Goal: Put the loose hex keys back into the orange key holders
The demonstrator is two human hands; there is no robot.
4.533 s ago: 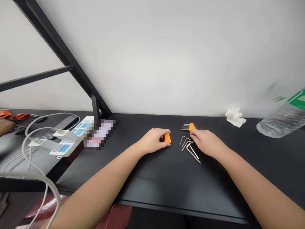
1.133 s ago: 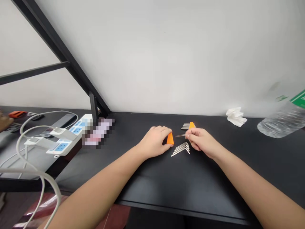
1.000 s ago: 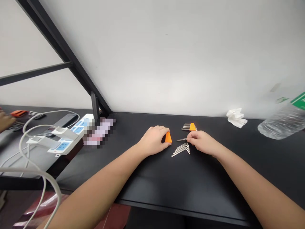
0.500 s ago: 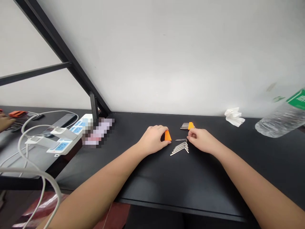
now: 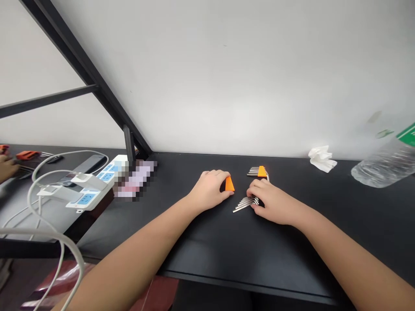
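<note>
Between its thumb and fingers, my left hand (image 5: 209, 190) grips an orange hex key holder (image 5: 229, 184) standing on the black table. Just right of it, several silver L-shaped hex keys (image 5: 242, 204) lie fanned side by side. My right hand (image 5: 270, 201) is closed around their bent ends, thumb on the near side and fingers on the far side, partly hiding them. Beyond that hand lies a second orange holder (image 5: 262, 171) with several hex keys through it.
A crumpled tissue (image 5: 322, 159) and a clear plastic bottle (image 5: 384, 166) are at the right. Left are a white power strip (image 5: 97, 185) with plugs and looping cables, a phone (image 5: 86, 166) and a black metal frame (image 5: 94, 86). Another person's hand (image 5: 8, 167) shows at the far left.
My right hand has come slightly nearer, from beside the far holder down onto the bent ends of the loose hex keys. My left hand still grips its holder.
</note>
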